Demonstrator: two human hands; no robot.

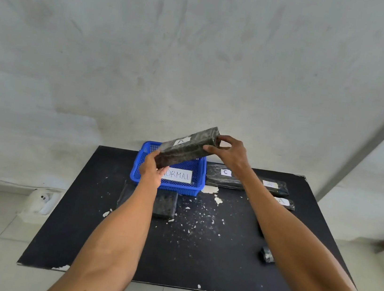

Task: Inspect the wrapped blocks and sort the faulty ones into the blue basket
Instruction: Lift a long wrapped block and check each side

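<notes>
A long block wrapped in dark film [187,147], with a small white label on its upper face, is held tilted above the blue basket [197,186]. My left hand [151,169] grips its lower left end. My right hand [228,151] pinches its raised right end. The basket stands at the back of the black table [196,244] and carries a white card reading "...ORMAL"; my left hand hides the card's start. More wrapped blocks lie right of the basket: one labelled C [222,178], one labelled A [276,186], another [287,203].
A wrapped block [165,207] lies just in front of the basket, partly under my left forearm. A small dark wrapped piece [267,254] sits by my right forearm. White flakes are scattered over the table's middle. A white power strip [46,201] lies on the floor at left.
</notes>
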